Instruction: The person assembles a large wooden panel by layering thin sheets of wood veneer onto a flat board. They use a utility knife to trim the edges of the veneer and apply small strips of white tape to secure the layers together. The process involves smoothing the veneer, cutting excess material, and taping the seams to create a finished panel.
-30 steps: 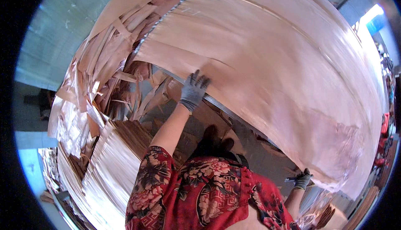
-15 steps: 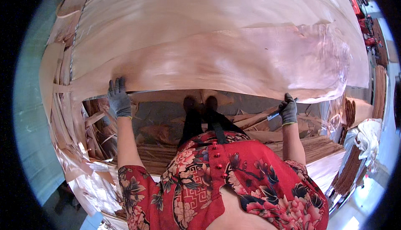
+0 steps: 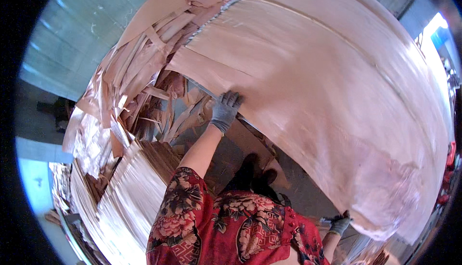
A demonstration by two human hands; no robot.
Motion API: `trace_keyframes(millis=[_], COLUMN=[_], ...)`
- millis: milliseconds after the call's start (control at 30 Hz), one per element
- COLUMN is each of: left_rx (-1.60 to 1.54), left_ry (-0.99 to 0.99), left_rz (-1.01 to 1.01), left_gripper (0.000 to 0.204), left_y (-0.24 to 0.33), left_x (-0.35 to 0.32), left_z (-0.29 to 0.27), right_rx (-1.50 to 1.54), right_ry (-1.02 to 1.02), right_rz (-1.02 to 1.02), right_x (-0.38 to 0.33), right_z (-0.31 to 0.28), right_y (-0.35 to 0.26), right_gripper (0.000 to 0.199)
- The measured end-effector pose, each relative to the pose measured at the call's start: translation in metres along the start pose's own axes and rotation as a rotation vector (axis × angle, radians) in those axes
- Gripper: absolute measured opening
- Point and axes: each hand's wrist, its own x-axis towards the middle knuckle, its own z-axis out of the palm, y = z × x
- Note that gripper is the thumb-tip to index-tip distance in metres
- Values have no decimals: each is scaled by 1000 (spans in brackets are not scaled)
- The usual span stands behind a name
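Note:
A broad, thin pinkish-tan wood veneer sheet (image 3: 298,82) spreads over the surface in front of me. My left hand (image 3: 225,111), in a grey glove, lies on its near edge with fingers stretched out flat. Farther right along that edge is my right hand (image 3: 340,223), also gloved, its fingers curled around a slim tool (image 3: 328,220). The tool's kind is too small to make out. A smaller, paler veneer piece (image 3: 380,193) lies on the sheet close to my right hand.
Torn veneer strips (image 3: 144,58) are heaped beyond the sheet's left end, with more scraps on the floor below. A tall stack of veneer sheets (image 3: 134,193) stands at the lower left. A greenish wall or panel (image 3: 72,39) is at the far left.
My view has turned to the left, so the sheet now slants down to the right. The left hand still rests on the edge. My right hand remains closed around the slim tool.

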Motion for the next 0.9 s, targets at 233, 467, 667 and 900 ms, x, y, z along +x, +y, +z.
trace_keyframes(millis=[233,467,667,900], left_rx=[-10,-83,-120,-54], left_ry=[54,68,56,30], left_rz=[-10,9,29,-13], left_gripper=[40,39,37,34], left_y=[15,32,28,10], left_x=[2,6,2,1], left_z=[-11,-24,-31,-28], right_rx=[-12,-48,-190,-194], right_ry=[-105,6,-17,-9], right_rz=[53,-135,-99,-63], right_x=[16,70,59,39], right_z=[-23,-59,-67,-51], right_y=[-7,-10,-4,5], right_gripper=[20,22,19,19])
